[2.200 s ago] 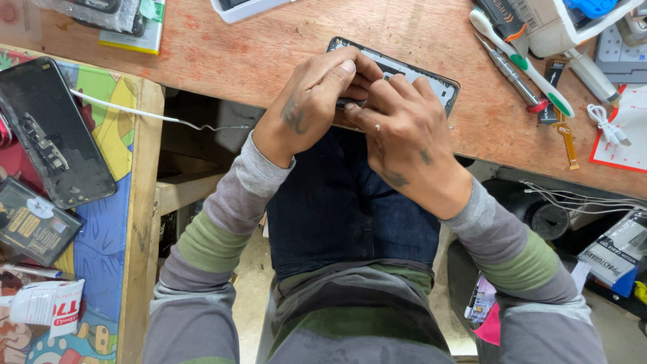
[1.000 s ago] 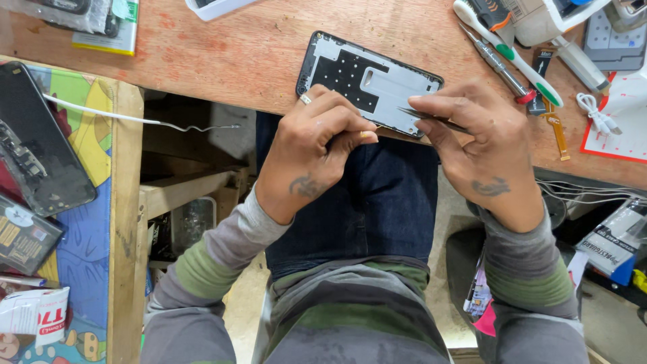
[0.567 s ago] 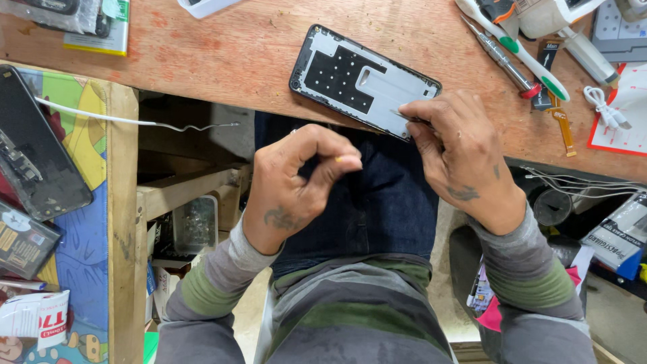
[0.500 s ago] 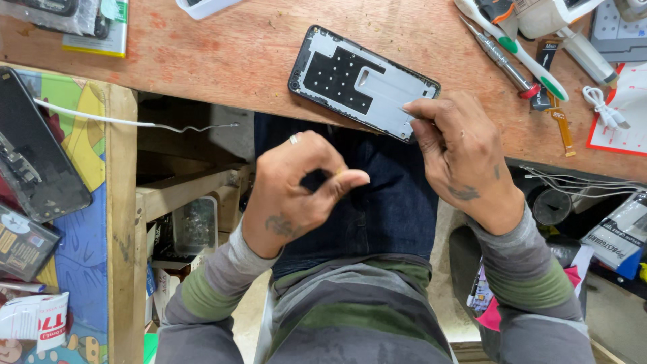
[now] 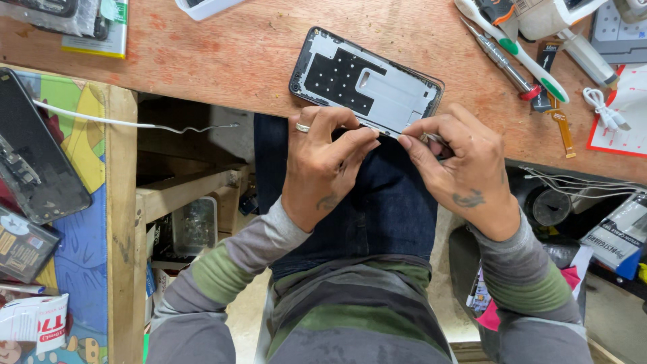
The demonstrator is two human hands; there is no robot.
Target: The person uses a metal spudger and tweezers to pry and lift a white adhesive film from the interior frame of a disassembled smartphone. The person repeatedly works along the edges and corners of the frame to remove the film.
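The near long edge of the phone frame (image 5: 367, 84) is partly covered by the fingers of both hands, so the exact place of contact is hard to see. The right hand (image 5: 458, 168) has its thumb and first finger pinched together on something small and metallic at the frame's near right corner; the object is too small and too hidden to identify. The left hand (image 5: 327, 165), with a ring on one finger, is curled, its fingertips close together and resting at the near edge of the frame; I cannot tell if it grips anything.

The frame lies flat on the wooden surface (image 5: 222, 61), just at its near border, inner side up. Its long axis runs from upper left to lower right, slightly tilted. A white and green tool (image 5: 515, 44) lies well apart, to the right.
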